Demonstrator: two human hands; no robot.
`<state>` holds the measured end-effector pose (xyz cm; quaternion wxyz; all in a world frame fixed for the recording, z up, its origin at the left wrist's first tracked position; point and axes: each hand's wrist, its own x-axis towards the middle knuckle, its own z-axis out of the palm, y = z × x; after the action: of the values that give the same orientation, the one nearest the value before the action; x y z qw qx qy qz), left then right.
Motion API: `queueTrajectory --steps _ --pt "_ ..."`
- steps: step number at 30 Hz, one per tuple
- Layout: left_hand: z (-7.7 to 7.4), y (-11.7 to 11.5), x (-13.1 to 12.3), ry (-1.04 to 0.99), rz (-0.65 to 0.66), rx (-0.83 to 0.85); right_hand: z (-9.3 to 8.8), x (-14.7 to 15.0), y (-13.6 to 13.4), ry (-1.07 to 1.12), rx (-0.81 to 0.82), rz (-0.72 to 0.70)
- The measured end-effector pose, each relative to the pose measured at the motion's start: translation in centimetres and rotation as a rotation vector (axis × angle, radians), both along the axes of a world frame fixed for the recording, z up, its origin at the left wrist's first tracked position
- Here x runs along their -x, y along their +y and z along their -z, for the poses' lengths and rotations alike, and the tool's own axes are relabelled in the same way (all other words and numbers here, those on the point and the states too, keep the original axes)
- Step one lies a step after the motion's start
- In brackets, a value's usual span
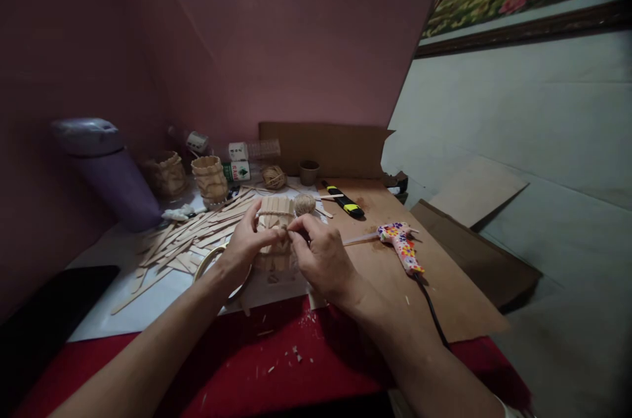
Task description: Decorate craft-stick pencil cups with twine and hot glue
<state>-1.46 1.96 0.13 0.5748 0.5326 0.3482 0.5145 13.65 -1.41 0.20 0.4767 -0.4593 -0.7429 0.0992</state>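
Note:
A small cup-shaped piece made of upright wooden craft sticks stands between my hands, a braided cord running around its upper part. My left hand grips it from the left, thumb across the front. On the right side, my right hand has its thumb and forefinger pinched together against the front of the piece; what lies between those fingertips is too small to make out. Just behind is a ball of twine. A roll of tape lies partly hidden behind my left wrist.
Loose craft sticks spread over the left. A floral glue gun lies on the cardboard with its cord trailing forward. Near it is a black-yellow utility knife. Stick-covered cups and a purple bottle stand behind.

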Motion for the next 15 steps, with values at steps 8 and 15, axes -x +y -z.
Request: queueTrajectory --steps 8,15 --pt "0.54 0.3 0.14 0.004 0.012 -0.012 -0.09 0.01 -0.02 -0.029 -0.028 0.024" --pt "0.52 0.18 -0.19 0.043 -0.056 0.002 -0.24 0.04 0.09 0.021 0.005 0.009"
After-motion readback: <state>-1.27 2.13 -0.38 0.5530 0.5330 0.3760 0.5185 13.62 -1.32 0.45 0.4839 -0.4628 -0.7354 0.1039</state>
